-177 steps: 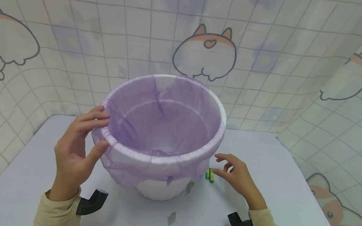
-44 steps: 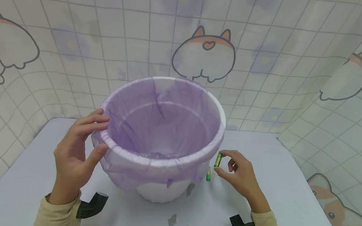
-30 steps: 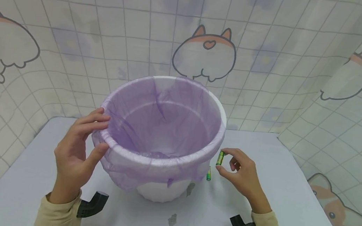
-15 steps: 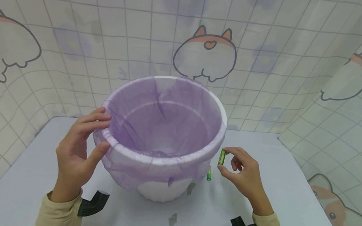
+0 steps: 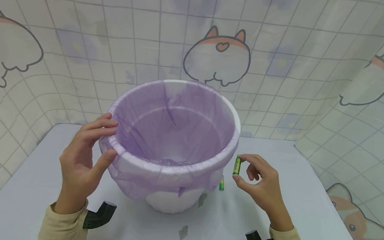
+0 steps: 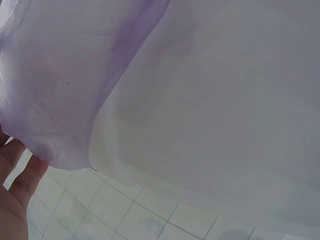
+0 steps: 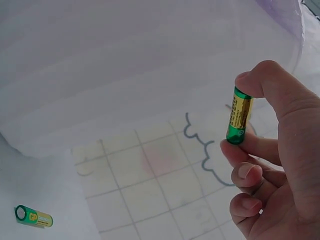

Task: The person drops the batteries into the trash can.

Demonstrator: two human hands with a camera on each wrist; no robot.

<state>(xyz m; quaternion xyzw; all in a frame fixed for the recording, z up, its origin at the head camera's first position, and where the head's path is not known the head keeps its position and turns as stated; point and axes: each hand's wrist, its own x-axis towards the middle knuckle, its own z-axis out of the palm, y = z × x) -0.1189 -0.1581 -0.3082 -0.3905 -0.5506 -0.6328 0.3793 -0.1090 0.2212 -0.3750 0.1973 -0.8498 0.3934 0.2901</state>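
A white trash can (image 5: 173, 202) stands mid-table, lined with a purple plastic bag (image 5: 180, 141) folded over its rim. My left hand (image 5: 82, 160) holds the can's left rim, fingers and thumb spread over the bag; the left wrist view shows fingertips against the bag's hanging edge (image 6: 65, 157). To the right of the can, my right hand (image 5: 262, 180) pinches a green and yellow battery (image 7: 240, 115) end to end between thumb and a finger, upright and off the table. A second battery (image 7: 34, 216) lies on the table beside the can's base, partly hidden by the bag in the head view.
The white table (image 5: 157, 233) carries two grey patches (image 5: 183, 232) in front of the can. A tiled cloth with cartoon corgis (image 5: 217, 58) hangs behind and at the sides. Black camera mounts (image 5: 100, 216) sit on both wrists.
My right hand took one battery off the table from beside the other and raised it, drifting a little right and up. The left hand stays at the rim.
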